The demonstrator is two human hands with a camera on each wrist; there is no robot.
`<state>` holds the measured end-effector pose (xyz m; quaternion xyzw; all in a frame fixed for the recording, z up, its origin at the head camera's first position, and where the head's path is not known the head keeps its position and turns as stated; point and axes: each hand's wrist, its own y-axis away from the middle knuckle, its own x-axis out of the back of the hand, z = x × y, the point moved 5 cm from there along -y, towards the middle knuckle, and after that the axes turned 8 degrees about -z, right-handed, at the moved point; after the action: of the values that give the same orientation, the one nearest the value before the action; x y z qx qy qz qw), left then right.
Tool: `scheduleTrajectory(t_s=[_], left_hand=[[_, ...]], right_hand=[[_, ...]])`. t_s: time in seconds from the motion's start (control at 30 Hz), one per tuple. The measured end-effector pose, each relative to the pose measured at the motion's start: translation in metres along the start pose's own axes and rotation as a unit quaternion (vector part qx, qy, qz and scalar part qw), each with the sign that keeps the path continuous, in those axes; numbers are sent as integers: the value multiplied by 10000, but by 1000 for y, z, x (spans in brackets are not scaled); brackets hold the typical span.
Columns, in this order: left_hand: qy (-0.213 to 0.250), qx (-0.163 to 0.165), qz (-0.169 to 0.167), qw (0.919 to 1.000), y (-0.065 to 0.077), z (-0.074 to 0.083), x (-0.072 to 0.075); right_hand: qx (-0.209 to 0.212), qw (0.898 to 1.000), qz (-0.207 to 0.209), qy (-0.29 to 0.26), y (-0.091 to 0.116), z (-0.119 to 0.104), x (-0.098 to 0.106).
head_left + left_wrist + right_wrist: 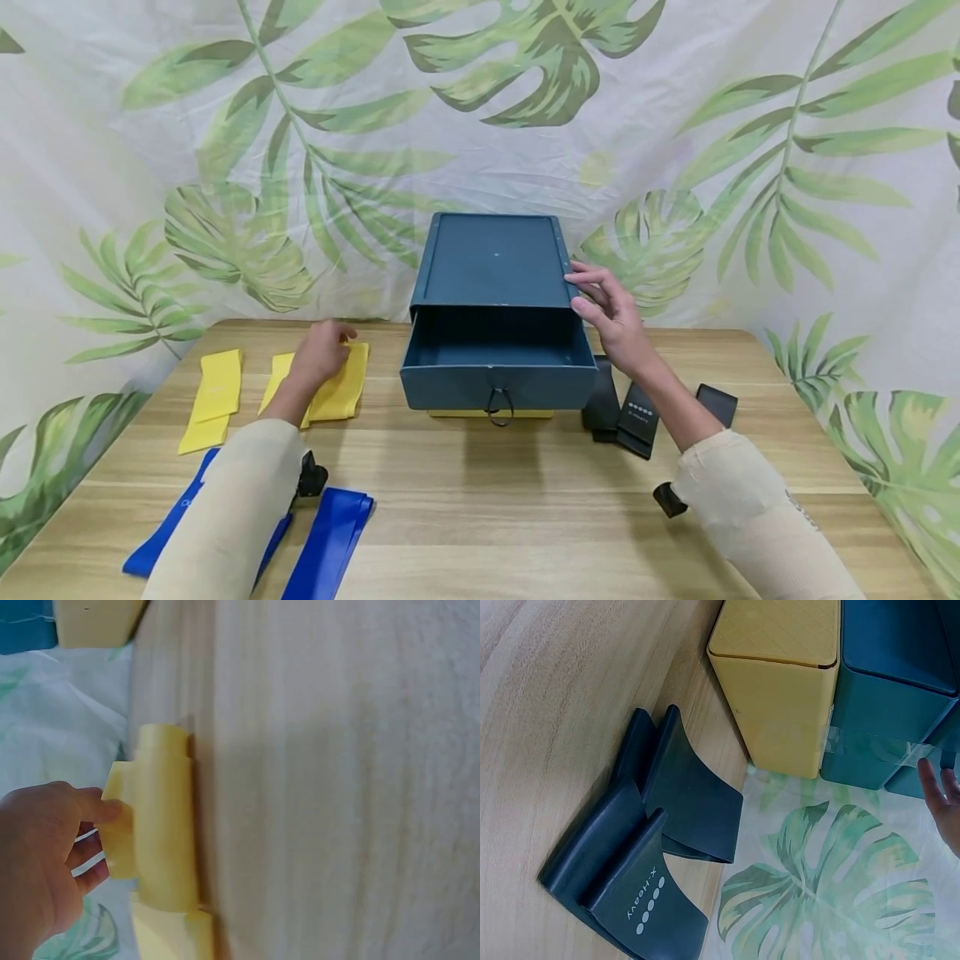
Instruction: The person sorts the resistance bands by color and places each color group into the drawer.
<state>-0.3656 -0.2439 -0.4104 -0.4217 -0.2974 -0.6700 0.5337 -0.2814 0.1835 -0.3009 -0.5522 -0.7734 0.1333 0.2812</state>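
Note:
My left hand [318, 354] is at a folded yellow resistance band [347, 379] left of the drawer box. In the left wrist view, its thumb and fingers pinch the edge of that band [118, 840]. My right hand [617, 323] rests its fingertips on the right side of the blue drawer box [495, 258], fingers loosely extended. The box's upper drawer [457, 390] is pulled out and bare inside, with a dark loop pull on its front. Beneath the blue part sits a yellow drawer section [772, 712], mostly hidden in the head view.
Another folded yellow band [213, 400] lies farther left. Blue bands [330, 533] lie at the front left, partly under my left sleeve. Several black bands [637, 421], one marked X-Heavy, lie right of the box. A leaf-patterned cloth [495, 167] hangs behind the wooden table [480, 533].

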Motion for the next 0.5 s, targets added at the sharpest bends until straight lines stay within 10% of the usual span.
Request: scheduleTrajectory(t_s=[0.23,0.5], left_hand=[[161,-425,-145,9989,4,17,17],[-791,-802,-789,9905,15,45,27]], right_hand=[[58,10000,33,21,-1,1,-1],[43,10000,24,38,0,1,-1]])
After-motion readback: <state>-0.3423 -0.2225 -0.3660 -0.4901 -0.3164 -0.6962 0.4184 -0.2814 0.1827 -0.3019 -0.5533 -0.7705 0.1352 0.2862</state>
